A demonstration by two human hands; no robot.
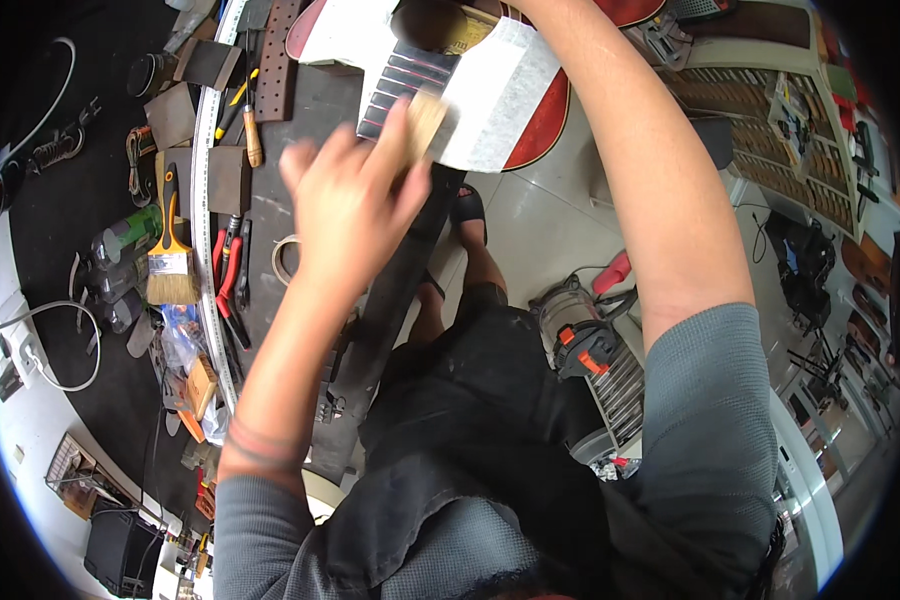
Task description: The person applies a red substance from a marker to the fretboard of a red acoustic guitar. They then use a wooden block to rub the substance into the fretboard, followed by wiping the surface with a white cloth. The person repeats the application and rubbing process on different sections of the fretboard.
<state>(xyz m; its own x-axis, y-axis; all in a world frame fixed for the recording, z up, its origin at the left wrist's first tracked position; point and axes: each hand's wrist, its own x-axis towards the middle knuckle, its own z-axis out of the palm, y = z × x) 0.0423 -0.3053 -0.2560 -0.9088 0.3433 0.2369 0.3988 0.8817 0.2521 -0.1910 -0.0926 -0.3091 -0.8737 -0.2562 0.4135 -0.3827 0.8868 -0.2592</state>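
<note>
A red-edged acoustic guitar [538,135] lies at the top of the view, partly cut off by the upper edge. White masking sheets [500,95] cover much of its top beside the dark fretboard [410,75] and round soundhole. My left hand [355,190], blurred by motion, is over the end of the fretboard. Its index finger and thumb close on a small tan block [427,120], whose exact kind I cannot make out; the other fingers stick out. My right forearm [650,150] reaches up across the guitar, and the hand is beyond the upper edge.
On the dark bench to the left lie a wide paintbrush [173,250], red-handled pliers [230,270], a long metal ruler [201,200], a tape roll [286,258] and a wooden-handled tool [252,140]. A vacuum cleaner [575,330] stands on the floor, with a slotted rack [760,120] beyond.
</note>
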